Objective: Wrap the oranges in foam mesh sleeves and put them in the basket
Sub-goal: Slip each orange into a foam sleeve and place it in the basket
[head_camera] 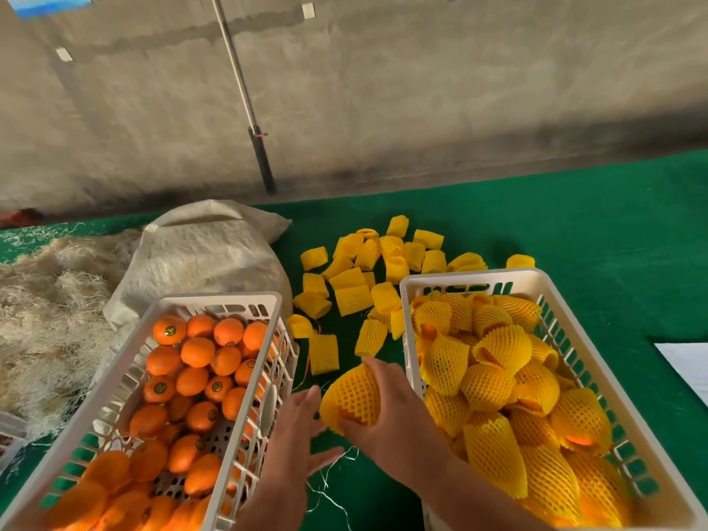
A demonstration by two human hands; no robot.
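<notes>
My right hand [394, 412] grips an orange wrapped in a yellow foam mesh sleeve [354, 396], held between the two baskets above the green cloth. My left hand [297, 427] is beside it with straight, spread fingers, holding nothing. The left white basket [214, 300] holds several bare oranges [197, 352]. The right white basket [475, 277] is filled with several sleeved oranges [494, 385]. Loose yellow sleeves [352, 297] lie scattered on the cloth beyond my hands.
A burlap sack [207, 254] and a heap of straw-like fibre [49, 308] lie at the left. A pole [260, 159] leans against the concrete wall behind. White paper [685, 366] lies at the right edge. Thin string [329, 480] trails on the green cloth [574, 224].
</notes>
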